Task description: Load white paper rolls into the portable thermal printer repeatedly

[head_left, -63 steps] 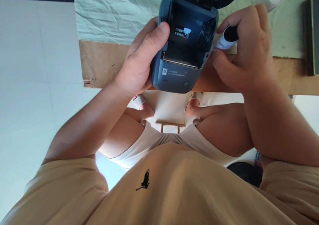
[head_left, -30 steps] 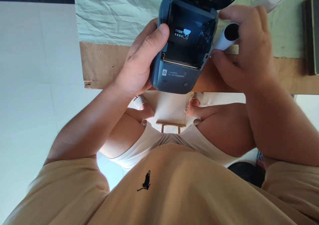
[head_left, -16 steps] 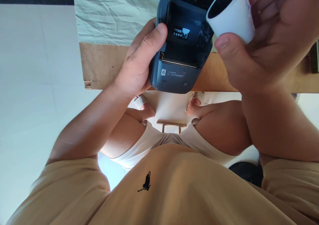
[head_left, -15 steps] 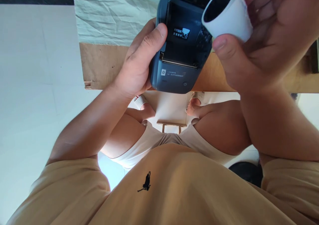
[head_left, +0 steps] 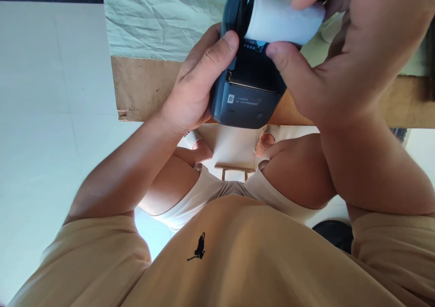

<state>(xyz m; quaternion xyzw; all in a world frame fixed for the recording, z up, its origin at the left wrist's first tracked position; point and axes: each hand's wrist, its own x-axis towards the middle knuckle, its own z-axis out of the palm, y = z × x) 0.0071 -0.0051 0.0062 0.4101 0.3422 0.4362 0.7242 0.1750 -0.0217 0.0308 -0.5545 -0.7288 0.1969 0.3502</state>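
- Left hand [head_left: 195, 87]: wrapped around the left flank of the dark blue label printer [head_left: 246, 96], thumb pressed along its upper edge, fingers hidden behind the body; the grip appears to steady the unit, which overhangs the near table edge.
- Right hand [head_left: 343, 49]: closed on a white paper roll [head_left: 282, 15], thumb beneath and fingertips over the top; the roll lies crosswise, just above the printer's open paper bay, its axis seemingly aligned with the bay's width.
- Printer: lid raised at the far side, mostly out of frame; the tear slot, the label panel and the power button face the wearer.
- Table [head_left: 146, 85]: brown surface covered farther back by a creased pale green cloth [head_left: 159, 17].
- Below: beige shirt [head_left: 238, 261], bare knees and white floor [head_left: 47, 117].
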